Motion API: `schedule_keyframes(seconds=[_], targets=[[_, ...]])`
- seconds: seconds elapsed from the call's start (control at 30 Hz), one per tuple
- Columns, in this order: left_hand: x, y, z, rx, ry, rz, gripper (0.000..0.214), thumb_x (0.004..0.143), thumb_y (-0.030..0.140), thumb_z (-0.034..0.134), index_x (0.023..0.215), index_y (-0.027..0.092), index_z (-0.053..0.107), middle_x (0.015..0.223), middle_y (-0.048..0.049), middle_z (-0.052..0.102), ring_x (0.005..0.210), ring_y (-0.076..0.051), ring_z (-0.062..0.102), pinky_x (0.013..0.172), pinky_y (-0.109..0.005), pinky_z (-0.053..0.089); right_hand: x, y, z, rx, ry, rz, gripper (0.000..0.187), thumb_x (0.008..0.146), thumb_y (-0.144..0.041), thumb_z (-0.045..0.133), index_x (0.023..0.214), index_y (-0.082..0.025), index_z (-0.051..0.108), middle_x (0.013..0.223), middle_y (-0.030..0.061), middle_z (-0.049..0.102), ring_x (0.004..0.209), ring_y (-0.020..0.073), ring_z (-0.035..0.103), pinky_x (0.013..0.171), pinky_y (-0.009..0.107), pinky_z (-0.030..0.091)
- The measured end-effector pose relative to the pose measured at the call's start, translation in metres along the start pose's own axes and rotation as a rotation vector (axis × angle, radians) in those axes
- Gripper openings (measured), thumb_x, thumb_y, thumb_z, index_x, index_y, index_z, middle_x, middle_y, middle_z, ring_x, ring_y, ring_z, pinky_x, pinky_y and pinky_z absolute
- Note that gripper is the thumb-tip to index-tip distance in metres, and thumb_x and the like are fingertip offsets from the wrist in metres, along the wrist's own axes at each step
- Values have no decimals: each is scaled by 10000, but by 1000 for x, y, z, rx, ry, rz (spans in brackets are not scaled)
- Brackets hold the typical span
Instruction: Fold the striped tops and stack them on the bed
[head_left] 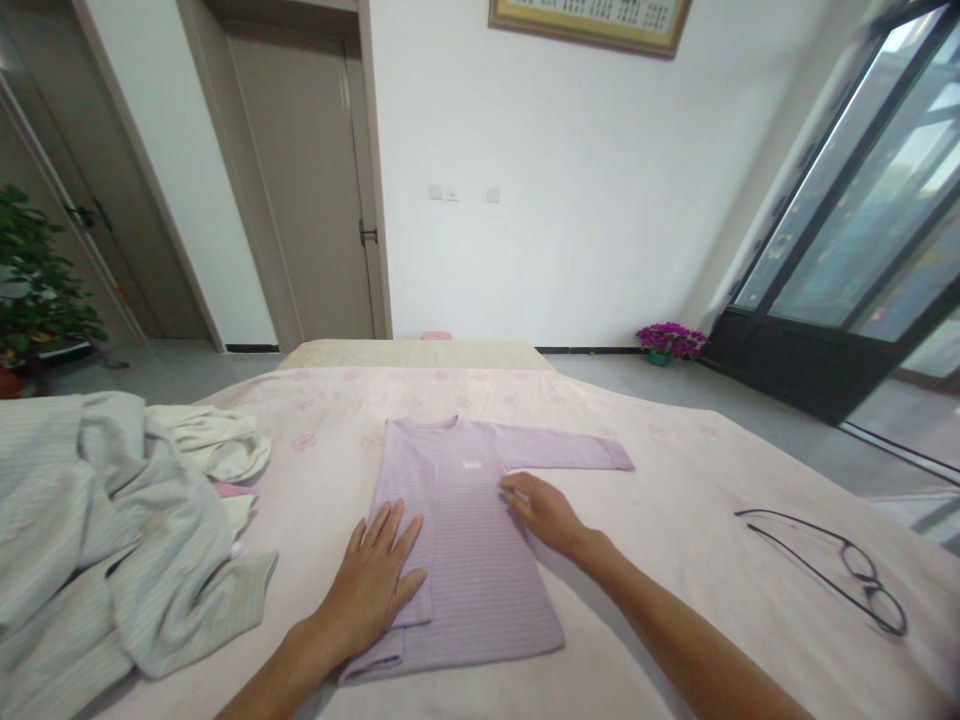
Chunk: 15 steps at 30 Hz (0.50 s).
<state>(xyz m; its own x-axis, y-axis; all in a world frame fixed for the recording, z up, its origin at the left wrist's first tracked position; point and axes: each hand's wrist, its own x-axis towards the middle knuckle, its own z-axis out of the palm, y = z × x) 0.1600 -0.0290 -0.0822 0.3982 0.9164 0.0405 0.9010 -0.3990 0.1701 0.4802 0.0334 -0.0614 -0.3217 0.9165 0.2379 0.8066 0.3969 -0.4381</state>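
A lavender long-sleeved shirt [480, 560] lies flat with its collar pointing away from me. Its left side and sleeve are folded inward over the front, while the other sleeve stretches out to the right. A small white mark shows on the chest. My left hand [379, 575] rests flat on the folded sleeve, fingers spread. At the shirt's right edge, just below the underarm, my right hand [546, 512] has its fingers pinched together on the fabric.
A heap of grey and white clothes [142, 530] lies at the left. Black-framed glasses [862, 575] rest on the right of the pink flowered cloth [660, 560]. Beyond are a closed door [300, 180], a wall and a pot of purple flowers [669, 340].
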Motion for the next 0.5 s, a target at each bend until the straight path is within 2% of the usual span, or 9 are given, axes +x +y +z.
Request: schedule_keyframes(seconds=[0.1, 0.23, 0.27, 0.33, 0.4, 0.5], targets=[[0, 1, -1, 8, -11, -1, 617, 964, 539, 398, 1524, 287, 339, 1620, -125, 197, 1500, -330, 160, 1180, -584, 165, 14, 65, -26, -182, 145, 271, 415, 927, -225, 455, 1306, -131, 596, 1343, 138, 594, 1260, 228, 527, 1088, 346, 374], [0, 2, -2, 15, -24, -14, 616, 964, 534, 397, 1523, 283, 339, 1620, -125, 197, 1500, -325, 163, 1182, -577, 168, 21, 128, -66, -339, 237, 715, 512, 898, -213, 456, 1402, -138, 507, 1449, 164, 486, 1330, 287, 454, 1100, 414, 347], [0, 2, -2, 15, -20, -12, 615, 963, 533, 399, 1522, 285, 341, 1620, -122, 199, 1500, -325, 165, 1182, -576, 168, 21, 139, -74, -330, 235, 831, 514, 893, -227, 459, 1397, -136, 511, 1433, 182, 495, 1319, 311, 463, 1077, 442, 367], [0, 1, -1, 14, -3, -7, 611, 962, 535, 401, 1520, 293, 346, 1620, -115, 205, 1500, -323, 171, 1183, -576, 169, 21, 153, -86, -302, 218, 970, 496, 884, -263, 466, 1336, -82, 557, 1326, 243, 561, 1240, 363, 530, 989, 484, 434], [0, 0, 2, 11, 15, -4, 608, 961, 538, 400, 1518, 302, 346, 1620, -108, 213, 1499, -322, 176, 1184, -575, 170, 20, 162, -92, -275, 205, 1023, 480, 868, -295, 483, 1252, -33, 607, 1199, 278, 622, 1159, 391, 583, 899, 483, 483], [1, -2, 6, 5, 30, -1, 605, 961, 547, 394, 1517, 314, 345, 1621, -97, 223, 1498, -318, 183, 1186, -571, 173, 22, 164, -95, -262, 226, 1039, 455, 820, -310, 546, 1167, -35, 651, 1114, 285, 654, 1103, 387, 618, 818, 438, 511]])
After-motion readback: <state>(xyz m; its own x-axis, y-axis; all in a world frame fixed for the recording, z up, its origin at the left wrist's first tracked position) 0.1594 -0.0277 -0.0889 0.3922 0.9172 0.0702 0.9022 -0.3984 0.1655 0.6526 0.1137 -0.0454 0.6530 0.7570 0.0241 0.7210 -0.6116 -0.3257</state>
